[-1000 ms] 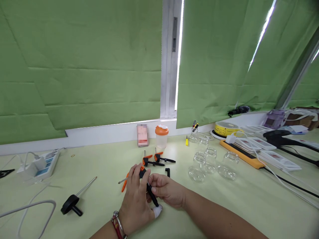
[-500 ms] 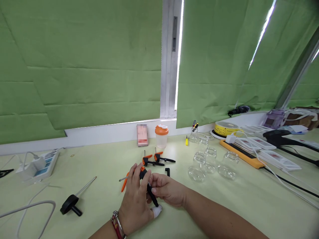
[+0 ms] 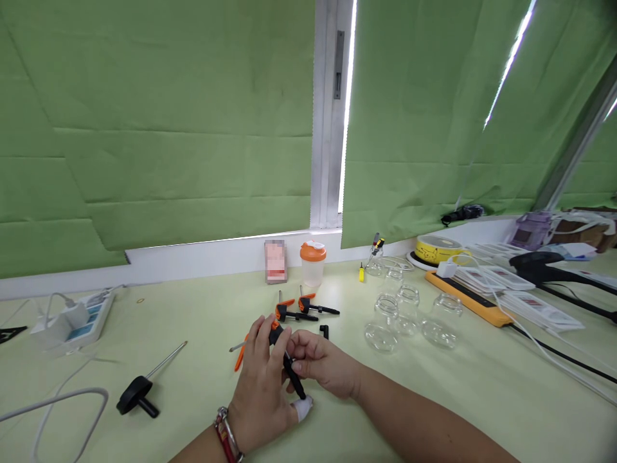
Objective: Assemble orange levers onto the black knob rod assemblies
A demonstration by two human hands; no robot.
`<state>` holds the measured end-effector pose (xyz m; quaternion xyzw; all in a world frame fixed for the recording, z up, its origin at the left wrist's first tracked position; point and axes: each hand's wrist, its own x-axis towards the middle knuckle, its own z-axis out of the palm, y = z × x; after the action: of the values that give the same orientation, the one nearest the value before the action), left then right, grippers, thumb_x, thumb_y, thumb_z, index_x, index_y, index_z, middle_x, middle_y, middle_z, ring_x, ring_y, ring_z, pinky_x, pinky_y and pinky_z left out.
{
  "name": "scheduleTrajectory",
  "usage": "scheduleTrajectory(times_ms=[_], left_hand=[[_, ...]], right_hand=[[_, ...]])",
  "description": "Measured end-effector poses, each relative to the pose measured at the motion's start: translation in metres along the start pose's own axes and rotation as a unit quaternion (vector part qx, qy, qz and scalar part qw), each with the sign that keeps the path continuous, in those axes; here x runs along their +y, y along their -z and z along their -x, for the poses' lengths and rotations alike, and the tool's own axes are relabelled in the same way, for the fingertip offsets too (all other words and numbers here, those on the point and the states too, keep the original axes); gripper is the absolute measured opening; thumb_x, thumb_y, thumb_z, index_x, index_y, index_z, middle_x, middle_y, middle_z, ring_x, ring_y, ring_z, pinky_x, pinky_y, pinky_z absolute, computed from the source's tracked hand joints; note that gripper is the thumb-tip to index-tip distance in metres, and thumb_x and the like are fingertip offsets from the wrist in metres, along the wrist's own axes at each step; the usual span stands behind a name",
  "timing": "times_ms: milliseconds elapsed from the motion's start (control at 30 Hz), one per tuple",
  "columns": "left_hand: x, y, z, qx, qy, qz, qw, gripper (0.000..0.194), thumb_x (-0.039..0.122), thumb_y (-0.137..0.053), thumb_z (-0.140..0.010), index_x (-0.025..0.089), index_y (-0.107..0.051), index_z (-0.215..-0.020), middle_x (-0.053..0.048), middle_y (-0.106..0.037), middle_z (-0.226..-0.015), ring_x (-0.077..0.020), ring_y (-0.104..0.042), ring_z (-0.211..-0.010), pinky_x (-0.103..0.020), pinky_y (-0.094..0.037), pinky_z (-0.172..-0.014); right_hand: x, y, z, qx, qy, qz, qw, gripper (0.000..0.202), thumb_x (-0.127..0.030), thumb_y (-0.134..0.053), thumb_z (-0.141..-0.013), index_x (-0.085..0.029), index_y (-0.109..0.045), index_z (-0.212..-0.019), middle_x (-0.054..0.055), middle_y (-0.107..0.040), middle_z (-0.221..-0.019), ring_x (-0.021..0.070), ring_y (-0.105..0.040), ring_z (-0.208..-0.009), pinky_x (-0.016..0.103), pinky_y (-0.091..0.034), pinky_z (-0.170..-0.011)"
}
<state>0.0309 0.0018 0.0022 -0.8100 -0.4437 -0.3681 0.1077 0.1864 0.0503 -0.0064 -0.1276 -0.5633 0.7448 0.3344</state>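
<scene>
My left hand (image 3: 264, 397), its thumb tip wrapped in white, curls round a black-and-orange clamp-like tool (image 3: 293, 378). A metal rod (image 3: 236, 347) and an orange lever (image 3: 240, 355) stick out on the left of that hand. My right hand (image 3: 328, 365) pinches the black bar of the same tool from the right; its fingertips are partly hidden. Beyond my hands lie two similar black-and-orange tools, one (image 3: 294, 315) nearer and one (image 3: 318, 308) farther right. A short black angled piece (image 3: 324, 331) rests just behind my right hand.
At left lie a black-handled tool with a metal shaft (image 3: 138, 395), a white cable (image 3: 77, 393) and a power strip (image 3: 94, 321). An orange-lidded cup (image 3: 313, 265) stands by the wall. Several glass jars (image 3: 382, 328) and an orange power strip (image 3: 467, 299) are at right.
My right hand has shifted very slightly up and left along the tool. My left hand and the things on the table stay nearly the same.
</scene>
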Motion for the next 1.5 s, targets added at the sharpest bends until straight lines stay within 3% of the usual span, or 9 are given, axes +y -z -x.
scheduleTrajectory(times_ms=[467,767,933,1267,1500], left_hand=[[-0.003,-0.002,0.002,-0.003,0.004,-0.014,1.0,0.095,0.031,-0.069,-0.057,0.019,-0.023,-0.139,-0.02,-0.017,-0.147,-0.0441,-0.016,-0.135,-0.06,-0.033,-0.1],[0.0,0.0,0.0,-0.006,0.014,-0.007,1.0,0.09,0.025,-0.066,-0.057,0.018,-0.027,-0.137,-0.02,-0.022,-0.143,-0.0433,-0.02,-0.134,-0.061,-0.033,-0.099],[0.0,-0.001,0.001,0.001,0.011,-0.017,1.0,0.088,0.026,-0.066,-0.057,0.018,-0.029,-0.136,-0.02,-0.023,-0.143,-0.0427,-0.021,-0.133,-0.06,-0.032,-0.101],[-0.001,-0.003,0.002,-0.004,0.023,-0.033,0.999,0.085,0.028,-0.066,-0.058,0.016,-0.032,-0.135,-0.019,-0.022,-0.144,-0.0423,-0.02,-0.134,-0.059,-0.032,-0.102],[0.003,0.001,0.0,-0.012,0.025,-0.032,0.999,0.082,0.029,-0.065,-0.058,0.017,-0.034,-0.133,-0.019,-0.024,-0.142,-0.0421,-0.022,-0.133,-0.058,-0.033,-0.101]], right_hand=[[-0.001,-0.001,-0.001,0.021,0.004,0.043,0.999,0.036,-0.037,-0.074,-0.072,-0.018,-0.047,-0.088,0.0,-0.061,-0.085,0.0156,-0.065,-0.079,0.031,-0.051,-0.069],[0.001,-0.002,-0.001,0.031,0.005,0.026,0.999,0.038,-0.037,-0.074,-0.07,-0.018,-0.048,-0.089,0.0,-0.059,-0.084,0.0175,-0.064,-0.079,0.033,-0.053,-0.066],[0.005,-0.004,-0.002,0.059,0.014,0.032,0.998,0.043,-0.033,-0.081,-0.062,-0.017,-0.048,-0.086,-0.002,-0.058,-0.083,0.0113,-0.06,-0.07,0.029,-0.053,-0.064],[0.001,-0.013,-0.003,0.069,0.014,0.008,0.997,0.039,-0.035,-0.074,-0.071,-0.017,-0.046,-0.092,0.0,-0.062,-0.077,0.0167,-0.064,-0.075,0.03,-0.052,-0.062],[0.002,-0.014,-0.003,0.054,0.036,0.022,0.998,0.039,-0.031,-0.07,-0.075,-0.019,-0.043,-0.1,0.001,-0.066,-0.081,0.0138,-0.064,-0.075,0.031,-0.051,-0.068]])
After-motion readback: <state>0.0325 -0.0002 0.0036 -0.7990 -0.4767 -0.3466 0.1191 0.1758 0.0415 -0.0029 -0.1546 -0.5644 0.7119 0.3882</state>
